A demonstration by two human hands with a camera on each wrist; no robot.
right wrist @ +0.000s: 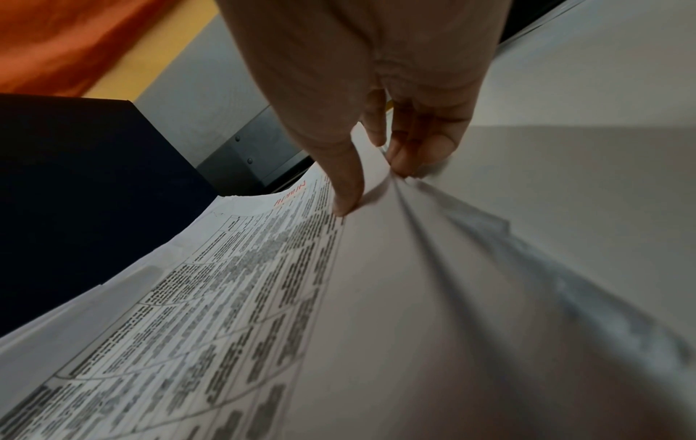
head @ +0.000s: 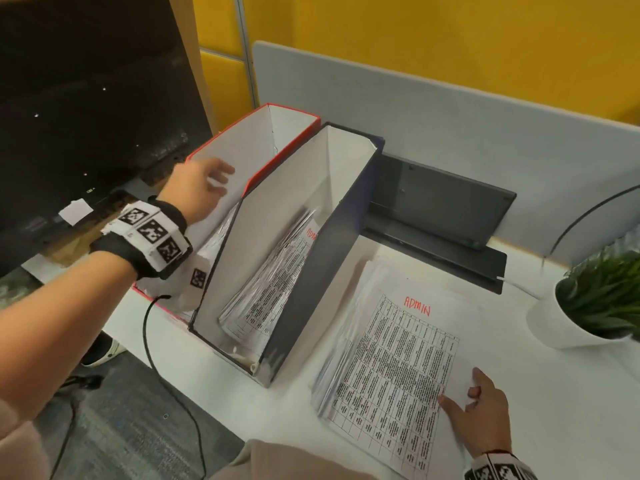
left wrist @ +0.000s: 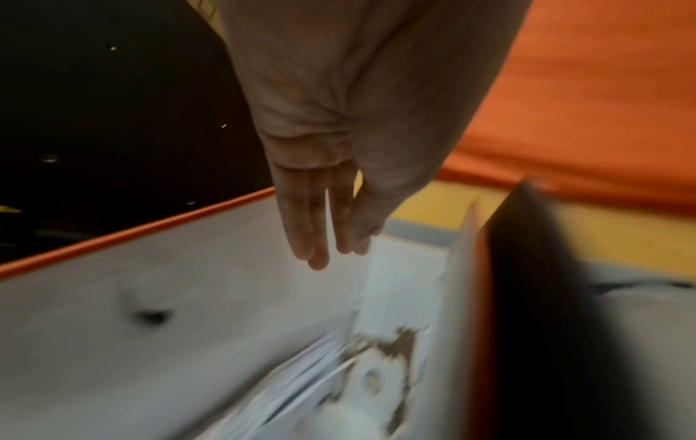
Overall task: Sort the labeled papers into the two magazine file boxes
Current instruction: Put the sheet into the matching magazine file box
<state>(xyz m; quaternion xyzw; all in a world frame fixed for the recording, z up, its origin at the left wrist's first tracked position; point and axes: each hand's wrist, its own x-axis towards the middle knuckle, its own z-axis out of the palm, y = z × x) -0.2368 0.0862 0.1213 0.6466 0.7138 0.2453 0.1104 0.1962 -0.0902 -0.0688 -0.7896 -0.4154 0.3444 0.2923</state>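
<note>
Under the right hand (head: 485, 415), whose grip pinches the top ADMIN sheet (head: 398, 368) to peel it off the stack, papers wait, while the left hand (head: 199, 190) hovers relaxed and empty over the red box (head: 277, 147) beside the blue box (head: 311, 268).

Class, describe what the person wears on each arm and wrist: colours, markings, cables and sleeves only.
The left hand has a black wrist strap carrying a white band of three black-and-white square code markers. A thin black cable hangs from under that wrist. The forearm is bare. The right hand shows a similar white marker band and a thin red thread at the wrist.
</note>
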